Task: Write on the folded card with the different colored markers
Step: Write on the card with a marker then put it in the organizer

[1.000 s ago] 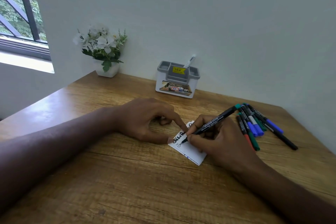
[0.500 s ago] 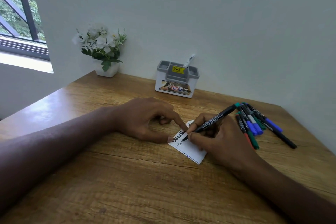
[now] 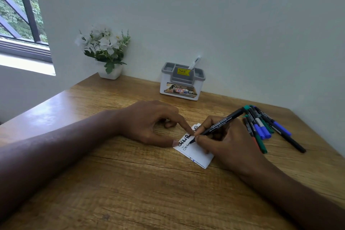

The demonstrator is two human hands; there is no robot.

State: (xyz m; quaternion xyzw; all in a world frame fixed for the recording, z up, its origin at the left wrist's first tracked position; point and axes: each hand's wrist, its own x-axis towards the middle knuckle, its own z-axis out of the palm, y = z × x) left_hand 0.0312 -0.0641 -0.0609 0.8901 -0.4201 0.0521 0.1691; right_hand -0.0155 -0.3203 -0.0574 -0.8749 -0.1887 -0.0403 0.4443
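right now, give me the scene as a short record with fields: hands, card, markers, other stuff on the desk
left hand: thumb and index fingertip press the card's left edge
right hand: grips the black marker, tip on the card
card: white, folded, flat on the desk, black lettering near its top
spare markers: loose pile right of the right hand, blue, green, red and black
organiser: grey and white, by the wall, one pen inside
flower pot: white, back left
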